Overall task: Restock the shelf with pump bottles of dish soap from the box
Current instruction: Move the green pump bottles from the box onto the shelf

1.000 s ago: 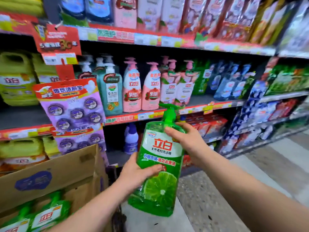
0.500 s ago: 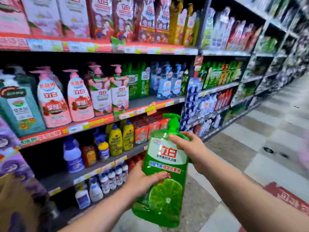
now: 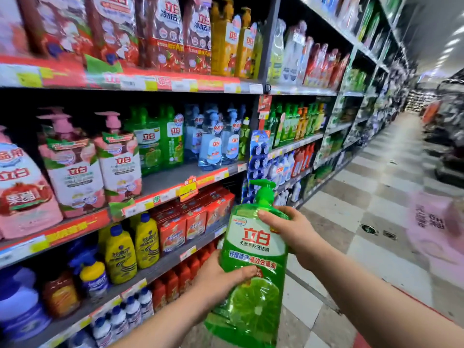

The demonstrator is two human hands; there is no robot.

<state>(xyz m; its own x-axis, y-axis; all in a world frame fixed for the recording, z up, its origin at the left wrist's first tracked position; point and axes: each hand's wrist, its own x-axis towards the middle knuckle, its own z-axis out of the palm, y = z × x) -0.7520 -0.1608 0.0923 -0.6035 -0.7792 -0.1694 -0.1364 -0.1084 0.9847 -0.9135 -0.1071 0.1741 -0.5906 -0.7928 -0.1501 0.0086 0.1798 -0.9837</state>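
Green dish-soap pump bottle: upright in mid-air, not yet shelved. Our left hand grips its belly, our right hand wraps its shoulder. Matching green bottles sit on the middle shelf; we judge placement remains.

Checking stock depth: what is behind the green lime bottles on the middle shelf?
Behind the front green lime bottles, more green pump tops show, at least one further row. Beyond that the shelf is dark; its depth is hidden.
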